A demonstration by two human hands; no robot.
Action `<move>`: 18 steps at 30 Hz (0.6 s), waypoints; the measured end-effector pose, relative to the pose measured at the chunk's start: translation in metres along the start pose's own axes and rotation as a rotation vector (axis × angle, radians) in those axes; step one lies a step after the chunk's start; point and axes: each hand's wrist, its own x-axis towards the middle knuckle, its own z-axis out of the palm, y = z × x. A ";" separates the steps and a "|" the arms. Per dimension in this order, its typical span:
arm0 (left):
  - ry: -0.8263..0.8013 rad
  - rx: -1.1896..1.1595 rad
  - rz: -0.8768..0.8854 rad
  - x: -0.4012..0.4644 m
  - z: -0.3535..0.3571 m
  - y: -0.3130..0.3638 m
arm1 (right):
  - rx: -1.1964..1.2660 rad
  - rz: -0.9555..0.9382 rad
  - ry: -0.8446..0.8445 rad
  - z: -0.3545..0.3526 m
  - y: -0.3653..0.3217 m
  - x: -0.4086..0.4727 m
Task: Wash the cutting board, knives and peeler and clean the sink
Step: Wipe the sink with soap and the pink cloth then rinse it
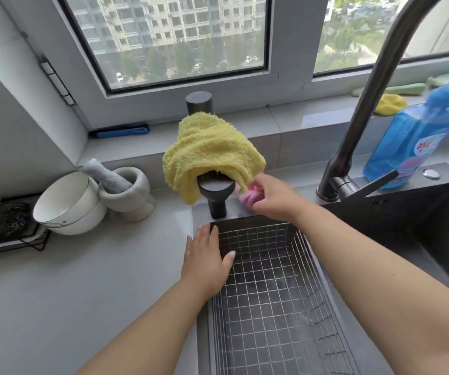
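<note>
My right hand (272, 196) reaches to the back ledge of the dark sink (434, 212) and grips a pink scrubber (246, 197), mostly hidden under my fingers. My left hand (207, 258) rests flat with straight fingers on the left rim of the wire drain basket (277, 307) set in the sink. A yellow cloth (209, 150) hangs over a short black spout (215, 190) just left of my right hand. No cutting board, knife or peeler is in view.
A tall grey faucet (366, 104) rises at the right, with a blue detergent bottle (412, 142) behind it. White bowls (69, 204) and a stone mortar with pestle (128, 190) stand on the left counter. A blue-handled tool (120, 131) lies on the windowsill.
</note>
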 end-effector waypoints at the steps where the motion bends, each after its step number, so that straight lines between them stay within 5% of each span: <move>1: -0.007 0.055 -0.005 -0.001 0.004 0.001 | 0.015 -0.002 -0.064 0.007 -0.005 0.004; 8: 0.016 0.182 -0.013 -0.002 0.015 0.001 | -0.435 -0.024 -0.074 0.059 -0.020 0.028; 13: 0.023 0.176 -0.012 -0.003 0.015 0.000 | -0.466 -0.036 -0.095 0.067 0.015 0.039; 18: 0.029 0.197 -0.016 -0.003 0.015 0.000 | -0.583 0.153 -0.046 0.024 0.078 0.048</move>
